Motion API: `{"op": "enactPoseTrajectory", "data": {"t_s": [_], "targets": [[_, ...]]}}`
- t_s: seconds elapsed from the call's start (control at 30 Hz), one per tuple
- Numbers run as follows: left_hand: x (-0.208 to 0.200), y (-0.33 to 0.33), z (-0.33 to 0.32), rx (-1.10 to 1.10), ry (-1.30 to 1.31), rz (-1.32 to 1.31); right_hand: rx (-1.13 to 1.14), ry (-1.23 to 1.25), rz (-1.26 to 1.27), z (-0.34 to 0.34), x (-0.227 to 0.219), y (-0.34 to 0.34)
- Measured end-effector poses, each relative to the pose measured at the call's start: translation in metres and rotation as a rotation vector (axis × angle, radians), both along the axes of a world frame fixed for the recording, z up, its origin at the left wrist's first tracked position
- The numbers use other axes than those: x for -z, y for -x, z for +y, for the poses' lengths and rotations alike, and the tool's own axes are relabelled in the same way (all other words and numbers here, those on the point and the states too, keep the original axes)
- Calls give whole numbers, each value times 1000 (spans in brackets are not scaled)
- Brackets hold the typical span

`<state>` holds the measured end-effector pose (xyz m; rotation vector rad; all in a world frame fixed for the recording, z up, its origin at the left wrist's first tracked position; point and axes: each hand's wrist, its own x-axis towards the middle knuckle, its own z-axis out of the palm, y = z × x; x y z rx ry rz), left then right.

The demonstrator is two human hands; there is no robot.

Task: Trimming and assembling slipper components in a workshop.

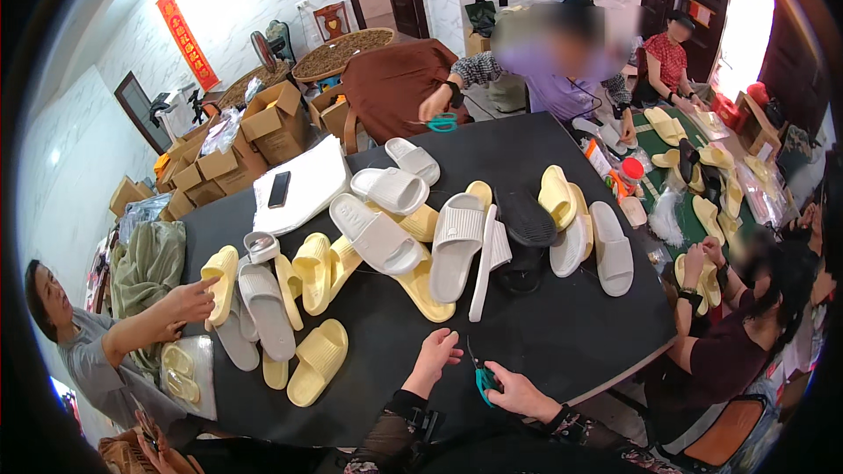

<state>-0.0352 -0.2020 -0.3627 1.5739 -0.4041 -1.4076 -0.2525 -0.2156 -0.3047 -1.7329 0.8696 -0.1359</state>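
Note:
My right hand [525, 397] is closed on the handles of teal-handled scissors [485, 379], whose dark blades point away from me. Just left of the blades is my left hand [434, 360], its fingers loosely bent and apart, with nothing visible in them. Beyond my hands, several slippers lie across the black table [386, 369]. The nearest include a yellow slipper [428, 288], a grey slipper [457, 247] and a grey one on its side [481, 268]. Black slippers [525, 218] lie to the right of these, and another grey slipper [612, 248] is by the table's right edge.
At the left, a person's hand [191, 300] touches a yellow slipper [221, 285]. Across the table another person holds teal scissors [442, 123]. A phone [279, 190] rests on white sheets [307, 184]. Others sit around a green table [659, 145] at the right. Cardboard boxes [272, 118] stand back left.

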Motion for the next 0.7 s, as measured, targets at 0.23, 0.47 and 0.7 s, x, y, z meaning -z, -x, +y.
{"op": "enactPoseTrajectory", "data": {"t_s": [0.23,0.47,0.7], "targets": [[4,-1,10,-77,-23,44,-43,-6,25,0,-2,-1],[16,-7,18,-115,-28,58,-12,24,24,4,0,-1],[15,-12,20,-123,-25,-32,6,39,-27,5,1,2]]}}
